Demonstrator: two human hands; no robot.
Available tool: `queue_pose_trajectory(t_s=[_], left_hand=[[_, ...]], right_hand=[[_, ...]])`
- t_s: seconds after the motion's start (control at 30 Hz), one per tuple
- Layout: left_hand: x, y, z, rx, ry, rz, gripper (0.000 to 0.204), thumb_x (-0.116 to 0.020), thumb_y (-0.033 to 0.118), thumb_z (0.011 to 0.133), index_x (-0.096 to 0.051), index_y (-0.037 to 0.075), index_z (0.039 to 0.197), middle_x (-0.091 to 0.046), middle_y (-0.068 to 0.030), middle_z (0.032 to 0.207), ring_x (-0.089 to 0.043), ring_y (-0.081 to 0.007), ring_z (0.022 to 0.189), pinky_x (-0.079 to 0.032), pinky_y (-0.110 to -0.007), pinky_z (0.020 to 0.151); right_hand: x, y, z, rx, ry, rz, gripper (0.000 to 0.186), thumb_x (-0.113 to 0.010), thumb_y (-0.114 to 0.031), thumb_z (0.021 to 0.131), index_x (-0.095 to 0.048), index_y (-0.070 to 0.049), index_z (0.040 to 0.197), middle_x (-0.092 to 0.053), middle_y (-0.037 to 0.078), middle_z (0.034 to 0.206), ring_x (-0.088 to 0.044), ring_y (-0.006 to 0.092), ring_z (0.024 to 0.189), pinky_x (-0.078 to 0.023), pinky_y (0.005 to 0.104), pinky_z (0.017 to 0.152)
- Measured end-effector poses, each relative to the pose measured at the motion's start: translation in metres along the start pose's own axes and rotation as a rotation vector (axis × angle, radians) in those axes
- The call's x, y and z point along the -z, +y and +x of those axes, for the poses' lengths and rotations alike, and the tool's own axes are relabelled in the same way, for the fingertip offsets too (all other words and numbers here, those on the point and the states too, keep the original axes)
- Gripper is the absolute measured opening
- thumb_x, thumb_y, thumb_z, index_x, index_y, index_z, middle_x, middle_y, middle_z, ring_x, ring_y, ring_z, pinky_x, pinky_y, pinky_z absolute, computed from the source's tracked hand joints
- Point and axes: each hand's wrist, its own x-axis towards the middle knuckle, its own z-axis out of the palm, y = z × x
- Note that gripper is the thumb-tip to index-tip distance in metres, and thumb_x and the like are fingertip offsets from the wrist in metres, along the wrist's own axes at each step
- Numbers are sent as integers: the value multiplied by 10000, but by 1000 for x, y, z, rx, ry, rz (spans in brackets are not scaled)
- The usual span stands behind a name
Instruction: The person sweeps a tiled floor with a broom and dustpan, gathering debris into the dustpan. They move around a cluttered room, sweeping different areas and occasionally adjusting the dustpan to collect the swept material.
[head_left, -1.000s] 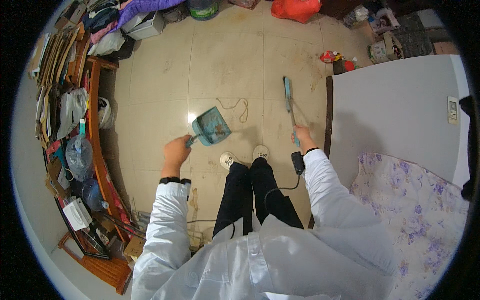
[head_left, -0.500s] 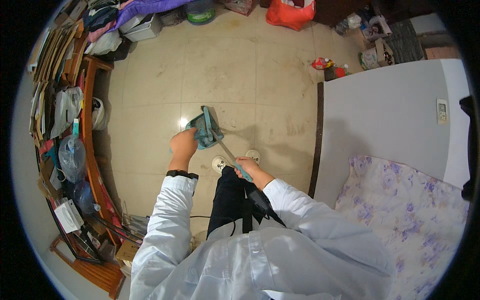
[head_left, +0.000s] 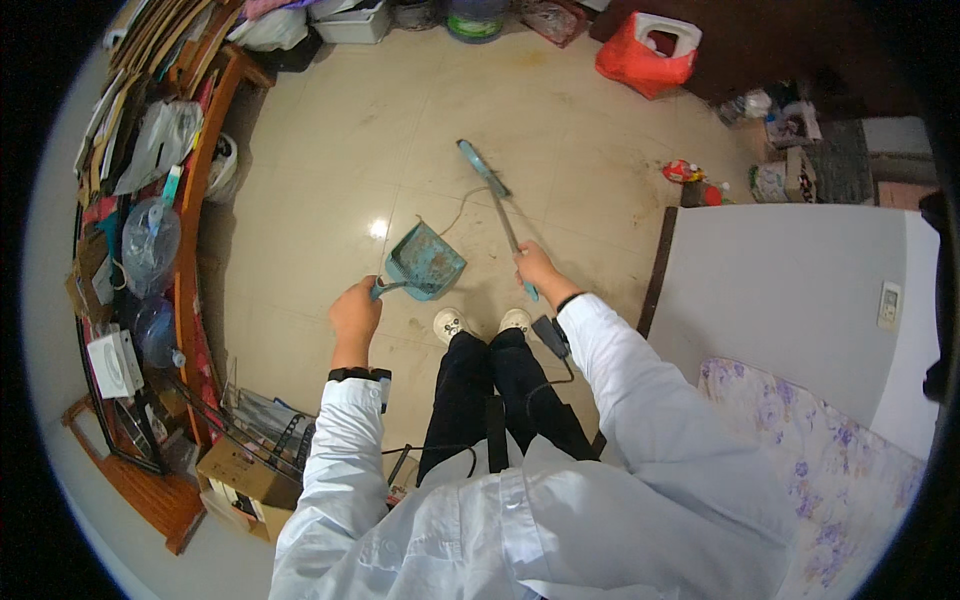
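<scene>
Nearest to the body, a thin black cable hangs in a loop by the right leg; I think it could catch on the knee if the person bends or turns quickly. At the lower left stands a cardboard box, with some pale thing inside, which I cannot name.

Farther out, the left hand has its grip wrapped around the handle of the teal dustpan. The dustpan is in front of the shoes, its wide mouth turned away and to the right. Inside are dark, brownish marks; whether this is loose dirt or old stain, I cannot tell. If it is loose, a sudden tilt toward the mouth would probably spill it.

The right hand has its grip clamped on the brush, whose head points away, beyond the dustpan. Between them runs a light string, reaching from near the pan's edge toward the brush head. It could tangle in the bristles, or slip under the lip, because it is thin and loose.

At the far side, a red bag shows something pale in its opening, and a white bin holds darker things, too unclear to name.
</scene>
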Motion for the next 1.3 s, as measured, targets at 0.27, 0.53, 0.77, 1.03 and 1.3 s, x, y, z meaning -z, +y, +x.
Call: queue_pose_trajectory(t_s=[0.27,0.53,0.77,1.03,1.3], left_hand=[[-19,-9,-7,67,127,-128,271,-569,112,688,-591,182,949,-625,-80,827,-599,-292,754,-473,-399,621],[-27,-21,-9,125,88,-186,268,-548,98,697,-584,172,952,-622,-109,791,-594,-313,743,-466,-415,625],[-23,-34,-22,113,109,-226,260,-552,114,702,-583,180,952,-623,-105,790,-593,-308,758,-464,-416,623],[-36,-49,-38,150,176,-246,258,-547,129,707,-587,188,954,-627,-97,815,-600,-298,769,-468,-417,623],[-51,-47,-47,248,186,-299,269,-570,142,710,-587,188,975,-629,-112,821,-600,-314,776,-475,-418,634]], right_hand=[[-62,32,-16,116,-93,-413,284,-462,-105,835,-452,25,1086,-592,230,790,-592,307,537,-473,392,519],[-15,20,-126,-266,-496,-61,362,-474,-202,880,-403,-53,1202,-519,90,675,-489,161,488,-402,306,394],[6,-17,-144,-222,-493,-30,336,-470,-194,876,-402,-62,1177,-513,93,702,-473,155,494,-403,302,402],[-5,-15,-144,-277,-472,-70,339,-464,-177,872,-375,-59,1177,-498,94,691,-440,142,469,-377,289,399],[26,-15,-172,-270,-447,-129,306,-462,-170,860,-403,-42,1132,-501,94,659,-459,156,490,-381,290,414]])
